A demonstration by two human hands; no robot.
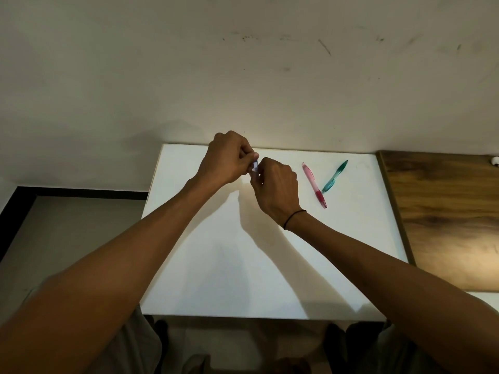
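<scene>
Work in hand: both hands hold one bluish pen (255, 166); judged to be the separating or joining of its parts, which of the two cannot be told.
Grip, left hand (229, 157): fingers curled, pinching the pen's upper end.
Grip, right hand (275, 187): fingers curled round the lower end, opposing the left so the barrel cannot slip or turn.
Position, bluish pen: raised above the white tabletop (243, 265), near the middle of its far edge; mostly hidden by fingers.
Position, pink pen (314, 184): flat on the tabletop toward the far right corner.
Position, teal pen (334, 176): flat beside it, lower end at the pink pen's barrel, forming a V.
Placement rationale: both spare pens lie just right of the right hand, probably within reach yet clear of the work.
Adjoining: wooden surface (445, 211) along the right edge.
</scene>
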